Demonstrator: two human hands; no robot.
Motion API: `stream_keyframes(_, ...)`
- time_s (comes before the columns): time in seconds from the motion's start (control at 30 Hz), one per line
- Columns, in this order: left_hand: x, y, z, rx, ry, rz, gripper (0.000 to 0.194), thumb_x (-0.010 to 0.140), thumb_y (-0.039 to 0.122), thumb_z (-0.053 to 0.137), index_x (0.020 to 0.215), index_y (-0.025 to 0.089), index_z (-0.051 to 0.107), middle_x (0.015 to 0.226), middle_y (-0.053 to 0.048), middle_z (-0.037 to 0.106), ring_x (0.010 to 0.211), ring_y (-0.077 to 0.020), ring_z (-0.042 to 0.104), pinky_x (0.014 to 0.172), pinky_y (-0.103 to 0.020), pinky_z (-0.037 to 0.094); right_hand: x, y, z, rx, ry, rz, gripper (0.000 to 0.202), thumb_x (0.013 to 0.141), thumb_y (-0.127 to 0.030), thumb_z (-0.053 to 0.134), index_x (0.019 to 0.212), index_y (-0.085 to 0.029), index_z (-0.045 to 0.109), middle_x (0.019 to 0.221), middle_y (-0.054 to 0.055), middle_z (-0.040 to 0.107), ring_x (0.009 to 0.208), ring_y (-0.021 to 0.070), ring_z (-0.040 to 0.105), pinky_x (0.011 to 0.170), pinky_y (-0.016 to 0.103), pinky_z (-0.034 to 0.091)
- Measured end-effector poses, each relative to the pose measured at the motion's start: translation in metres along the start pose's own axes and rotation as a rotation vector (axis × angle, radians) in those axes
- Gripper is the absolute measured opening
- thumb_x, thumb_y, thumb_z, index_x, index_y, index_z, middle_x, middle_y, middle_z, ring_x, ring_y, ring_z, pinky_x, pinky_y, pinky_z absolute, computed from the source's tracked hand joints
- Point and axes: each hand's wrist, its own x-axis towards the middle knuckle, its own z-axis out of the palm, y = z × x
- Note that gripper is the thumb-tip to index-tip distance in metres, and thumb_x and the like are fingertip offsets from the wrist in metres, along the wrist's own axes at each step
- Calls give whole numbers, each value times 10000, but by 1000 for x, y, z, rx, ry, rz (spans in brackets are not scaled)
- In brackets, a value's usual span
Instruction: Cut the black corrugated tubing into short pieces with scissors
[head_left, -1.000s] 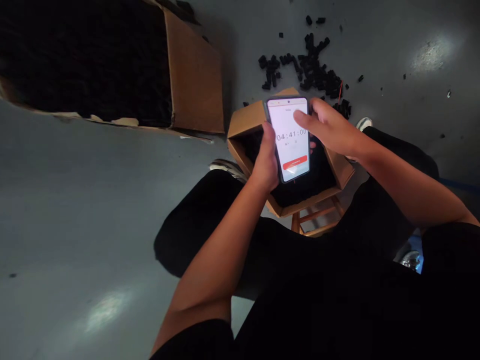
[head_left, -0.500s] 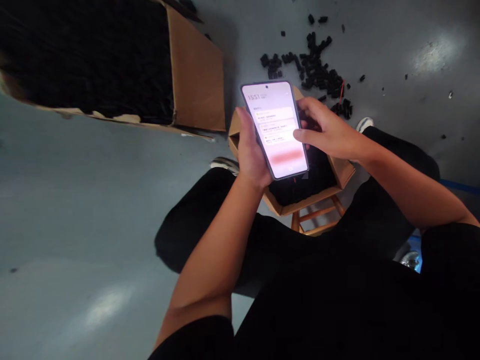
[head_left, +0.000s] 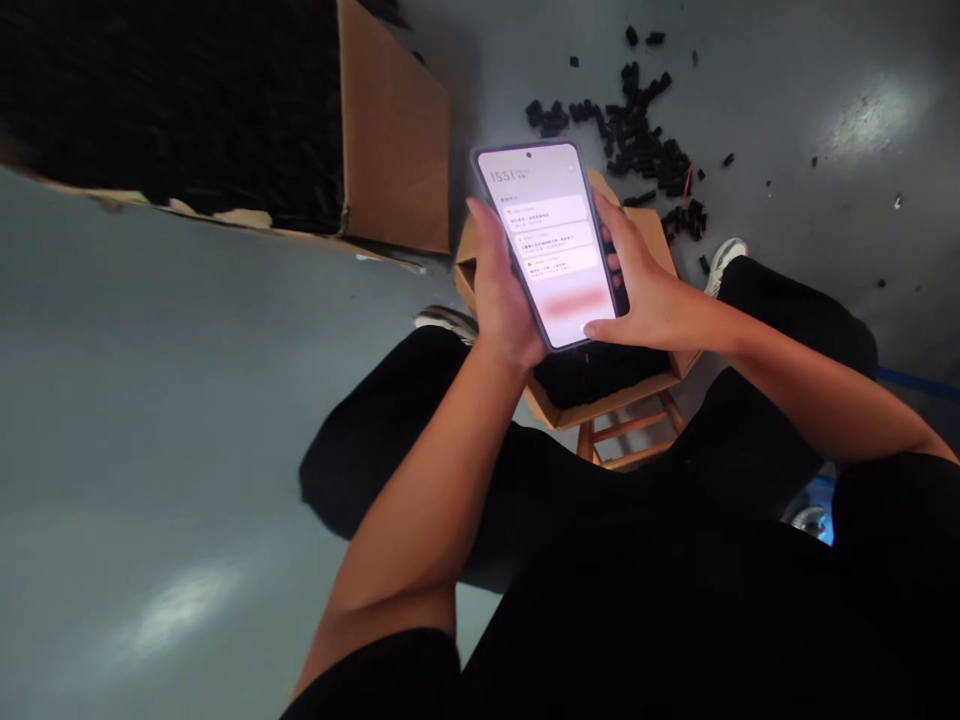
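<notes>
A phone (head_left: 551,250) with a lit screen showing 15:51 and several notification cards is held upright above a small cardboard box. My left hand (head_left: 506,300) supports it from the left side and from behind, thumb along the edge. My right hand (head_left: 645,285) is at the phone's right edge, its thumb touching the lower part of the screen and its other fingers partly hidden behind the phone. Beneath, the small cardboard box (head_left: 615,402) holds black pieces and rests on a wooden stool (head_left: 634,427).
At the upper left stands a large cardboard box (head_left: 397,140) full of black pieces. Black pieces (head_left: 645,150) lie scattered on the grey floor beyond the phone, with a thin red item among them. My legs flank the stool.
My right thumb has moved down the screen, from the notification cards to near the bottom edge. The phone sits slightly higher and farther left in view.
</notes>
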Motion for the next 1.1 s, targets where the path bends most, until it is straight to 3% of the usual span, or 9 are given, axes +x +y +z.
stream_keyframes(0.17,3,-3,-3,-17,14,-2,798,1101,879,371,1459,262,730,1568,-84,743,1712,-421,462,1267,-522,601,2,1,7,-49,0,-32,1374,887,-401,881,1868,-338,-79,1954,138,85,1846,426,18,1456,738,259)
stream_keyframes(0.3,3,-5,-4,-57,14,3,755,1072,879,483,1392,254,759,1530,-98,767,1708,-421,470,1282,-502,595,2,-3,5,-8,14,7,1396,845,-360,924,1867,-320,-26,1946,168,116,1837,432,87,1451,736,291)
stream_keyframes(0.43,-1,-1,0,-34,-17,16,796,1132,847,338,1431,227,740,1637,-83,687,1708,-414,476,1249,-527,606,1,-5,2,16,9,23,1376,834,-334,925,1861,-322,9,1942,168,145,1824,442,141,1437,758,313)
stream_keyframes(0.53,-5,2,4,-11,-21,-6,823,1107,885,344,1455,247,730,1711,-76,630,1691,-404,503,1235,-497,619,1,-4,0,15,0,23,1372,831,-337,927,1864,-329,25,1947,155,138,1816,442,178,1435,741,339)
stream_keyframes(0.67,-6,3,3,109,20,-51,952,1105,906,151,1586,244,638,1671,-101,641,1676,-439,511,1191,-562,625,-1,-3,-1,26,-27,21,1382,827,-342,942,1872,-334,38,1951,145,146,1793,463,242,1425,731,374)
stream_keyframes(0.83,-1,-4,-6,43,-23,12,914,1084,926,312,1542,220,669,1630,-143,665,1665,-468,508,1205,-551,627,-3,-3,-2,60,-51,43,1406,864,-320,905,1869,-322,-78,1955,165,89,1781,467,269,1409,719,399)
stream_keyframes(0.97,5,-10,-15,118,-61,64,1003,1086,924,155,1589,188,615,1574,-160,663,1640,-487,537,1166,-640,628,-3,-3,-1,89,-73,44,1464,864,-303,900,1852,-354,-179,1958,168,45,1773,456,288,1392,715,426)
stream_keyframes(1.1,8,-12,-18,133,-85,82,1030,1057,956,205,1597,172,597,1562,-200,669,1641,-498,537,1166,-644,628,-4,-4,-3,119,-95,41,1478,866,-275,880,1841,-383,-226,1957,160,88,1705,411,422,1361,673,493)
